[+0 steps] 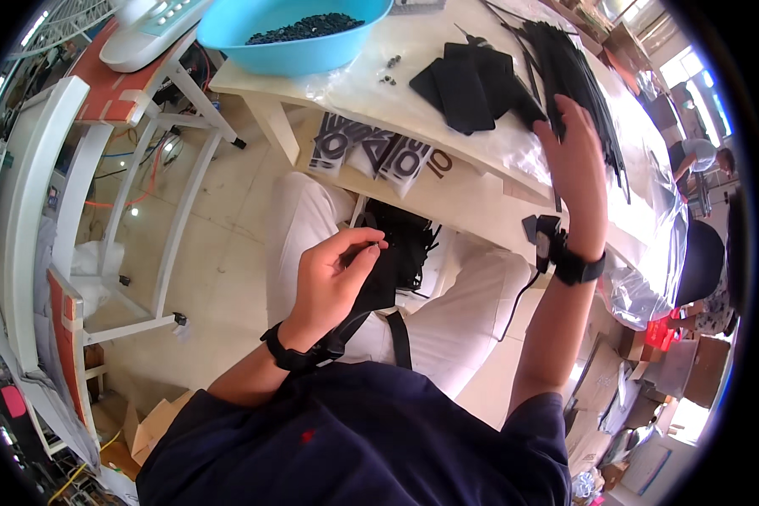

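Sitting at a pale table (371, 93), the person holds the left hand (333, 282) over the lap, thumb and fingers pinched together on a black fabric piece (388, 270) whose strap hangs down between the white trouser legs. More black pieces lie bunched on the lap just beyond that hand. The right hand (578, 173) is raised at the table's near edge, fingers spread and flat, resting on or just over a bundle of thin black strips (565, 63) laid along the tabletop; whether it grips any of them cannot be told. Beside the strips sits a stack of flat black fabric pieces (468, 84), with a few small dark parts nearby. A blue basin (291, 46) filled with small black bits stands at the table's far left end. Both wrists wear black bands.
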A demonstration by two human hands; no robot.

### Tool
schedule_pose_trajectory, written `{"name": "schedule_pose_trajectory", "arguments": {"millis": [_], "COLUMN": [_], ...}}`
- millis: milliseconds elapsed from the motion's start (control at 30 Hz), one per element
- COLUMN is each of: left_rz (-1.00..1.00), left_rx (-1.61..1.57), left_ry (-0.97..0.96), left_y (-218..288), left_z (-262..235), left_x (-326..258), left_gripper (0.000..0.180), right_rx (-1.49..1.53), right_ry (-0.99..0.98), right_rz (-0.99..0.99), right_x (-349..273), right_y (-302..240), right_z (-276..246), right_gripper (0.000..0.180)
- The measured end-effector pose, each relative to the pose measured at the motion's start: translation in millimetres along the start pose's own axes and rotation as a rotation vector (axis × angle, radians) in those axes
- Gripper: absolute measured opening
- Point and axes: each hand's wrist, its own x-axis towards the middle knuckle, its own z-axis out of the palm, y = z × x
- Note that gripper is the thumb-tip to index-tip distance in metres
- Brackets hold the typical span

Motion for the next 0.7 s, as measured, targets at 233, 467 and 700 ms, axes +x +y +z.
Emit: {"name": "schedule_pose_trajectory", "arguments": {"millis": [233,467,700], "left_rz": [0.102,0.03,-0.093], "left_rx": [0.091,-0.183,-0.688], "left_ry": [-0.049,-0.014,-0.21], "left_y": [-0.1,13.5,14.5], "left_z": [2.7,-1.4,-11.4], "left_x": [-0.8,1.5,8.1], "left_gripper": [0.017,0.034,0.035], "right_rx": [-0.015,0.141,0.944], "right_ry": [-0.435,-0.396,-0.032], "right_rz": [-0.015,0.151,0.611], "right_x": [30.1,13.5,-73.3], "right_y": [12.0,7.6,-23.2], "right_z": [31.2,-5.6,-80.8], "right_gripper": [0.038,0.036,0.035]}}
